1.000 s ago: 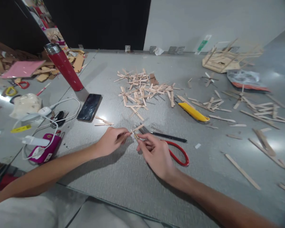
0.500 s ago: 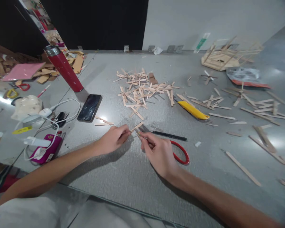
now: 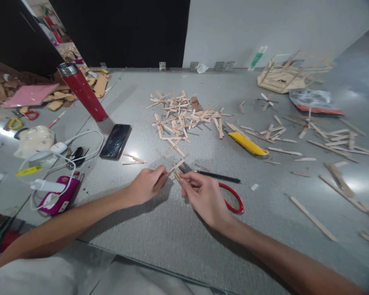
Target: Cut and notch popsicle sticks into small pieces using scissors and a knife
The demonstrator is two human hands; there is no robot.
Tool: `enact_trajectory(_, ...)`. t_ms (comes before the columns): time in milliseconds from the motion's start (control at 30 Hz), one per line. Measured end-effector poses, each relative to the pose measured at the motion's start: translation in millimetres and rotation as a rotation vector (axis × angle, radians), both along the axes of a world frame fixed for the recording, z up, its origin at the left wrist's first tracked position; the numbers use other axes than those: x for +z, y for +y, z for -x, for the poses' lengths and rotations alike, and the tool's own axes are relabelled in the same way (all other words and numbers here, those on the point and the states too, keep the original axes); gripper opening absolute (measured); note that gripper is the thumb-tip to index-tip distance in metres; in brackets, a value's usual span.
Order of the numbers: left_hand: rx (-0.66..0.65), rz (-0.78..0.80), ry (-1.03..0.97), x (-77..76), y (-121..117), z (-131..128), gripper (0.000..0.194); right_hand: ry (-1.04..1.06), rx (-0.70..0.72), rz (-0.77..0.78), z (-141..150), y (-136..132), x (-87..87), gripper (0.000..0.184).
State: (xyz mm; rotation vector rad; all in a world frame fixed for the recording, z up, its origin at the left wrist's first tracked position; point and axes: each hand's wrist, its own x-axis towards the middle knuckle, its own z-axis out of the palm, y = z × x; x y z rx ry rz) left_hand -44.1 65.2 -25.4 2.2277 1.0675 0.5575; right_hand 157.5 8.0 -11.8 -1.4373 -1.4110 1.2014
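My left hand (image 3: 150, 183) is closed in a pinch on a wooden craft stick (image 3: 176, 166), which points up and to the right. Opposite it, my right hand (image 3: 203, 196) pinches a short, narrow yellowish piece (image 3: 176, 176); only its tip shows, so I cannot tell its kind. That tip sits just below the stick, with a small gap between them. Red-handled scissors (image 3: 240, 203) lie partly under my right hand, their blades emerging beyond the fingers. A black pen (image 3: 219, 176) rests just past the right knuckles.
A heap of craft-stick pieces (image 3: 184, 116) lies ahead, with a yellow cutter (image 3: 247, 143) to its right. More sticks (image 3: 312, 217) scatter rightward, below a stick frame (image 3: 279, 80). Leftward are a phone (image 3: 116, 141), a red flask (image 3: 83, 92) and a purple power adapter (image 3: 60, 196) with cables.
The yellowish piece in my right hand has shifted slightly left and down, below the stick. Both hands keep their pinches. The view has moved a little.
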Motion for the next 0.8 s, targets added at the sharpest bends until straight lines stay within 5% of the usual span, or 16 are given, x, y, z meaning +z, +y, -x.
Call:
enact_trajectory(433,-0.026,-0.145,0.085,-8.6,-4,0,0.023,0.172,0.018,0.266,-1,5,11.8,0.034)
enact_trajectory(667,-0.032,-0.156,0.105,-7.4,-4,-1,0.021,-0.083,-0.005,-0.054,0,1,2.0,0.025)
enact_trajectory(800,-0.024,-0.165,0.101,-7.8,-4,-1,0.021,-0.012,0.012,0.023,0,1,0.3,0.027)
